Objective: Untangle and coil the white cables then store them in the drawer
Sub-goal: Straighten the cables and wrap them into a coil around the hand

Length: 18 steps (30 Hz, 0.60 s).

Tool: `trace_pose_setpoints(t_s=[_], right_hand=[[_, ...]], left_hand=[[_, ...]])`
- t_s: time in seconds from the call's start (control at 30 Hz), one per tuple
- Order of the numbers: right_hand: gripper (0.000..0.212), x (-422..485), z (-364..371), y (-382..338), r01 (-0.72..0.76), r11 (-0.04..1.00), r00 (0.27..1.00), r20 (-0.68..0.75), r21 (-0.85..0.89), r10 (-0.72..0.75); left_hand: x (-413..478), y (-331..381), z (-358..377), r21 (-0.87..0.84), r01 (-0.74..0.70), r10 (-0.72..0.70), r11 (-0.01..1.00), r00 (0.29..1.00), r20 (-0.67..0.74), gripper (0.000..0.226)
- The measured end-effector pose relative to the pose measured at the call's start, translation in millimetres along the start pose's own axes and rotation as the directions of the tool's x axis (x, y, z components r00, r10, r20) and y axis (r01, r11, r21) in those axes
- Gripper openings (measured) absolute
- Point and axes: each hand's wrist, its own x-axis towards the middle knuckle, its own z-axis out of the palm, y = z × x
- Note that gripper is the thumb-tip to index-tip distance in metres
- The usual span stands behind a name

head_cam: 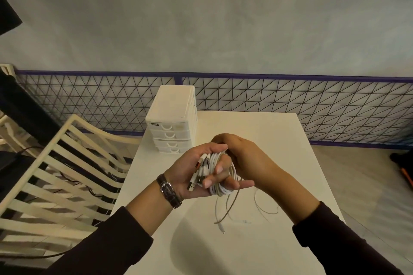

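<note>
My left hand [192, 169], palm up, grips a bundle of white cables [220, 187] wound round its fingers, with several USB plugs lying in the palm. My right hand [243, 158] is curled over the far side of the bundle and holds a strand of cable there. Loose cable ends [225, 210] hang from the bundle down to the white table [279, 140]. The white drawer unit [171, 123] stands at the table's far left corner with all its drawers closed.
A cream slatted chair [55, 174] stands left of the table. A purple-framed wire mesh fence [290, 96] runs behind the table. Dark cables lie on the floor under the chair.
</note>
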Motion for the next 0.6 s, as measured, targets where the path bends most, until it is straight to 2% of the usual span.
trace_pose_setpoints(t_s=[0.13,0.2,0.27,0.33,0.47,0.53,0.6], right_hand=[[0.017,1,7,-1,-0.172,0.962,0.984,0.002,0.212,0.176],[0.016,0,12,1,-0.207,0.912,0.978,0.043,0.355,0.205],[0.027,-1,12,-7,-0.229,0.844,0.973,0.082,0.485,0.217],[0.021,-4,15,-8,-0.284,0.776,0.959,0.145,0.564,0.245],[0.030,-13,28,0,-0.424,0.786,0.904,0.268,0.450,0.334],[0.029,-13,30,-5,-0.374,0.779,0.927,0.235,0.502,0.293],[0.033,-14,27,-15,-0.346,0.723,0.938,0.237,0.598,0.253]], left_hand=[[2,1,6,-0.032,-0.086,0.088,0.996,0.995,0.048,0.049],[1,2,8,-0.020,-0.146,0.147,0.989,0.986,0.072,0.047],[-1,4,9,0.000,-0.190,0.189,0.982,0.977,0.097,0.044],[-3,9,10,-0.020,-0.185,0.186,0.983,0.974,0.130,0.044],[-4,19,16,0.004,-0.149,0.147,0.989,0.981,0.127,0.050],[-4,23,17,0.007,-0.141,0.140,0.990,0.986,0.090,0.053],[-3,24,17,0.031,-0.156,0.155,0.987,0.987,0.047,0.056]])
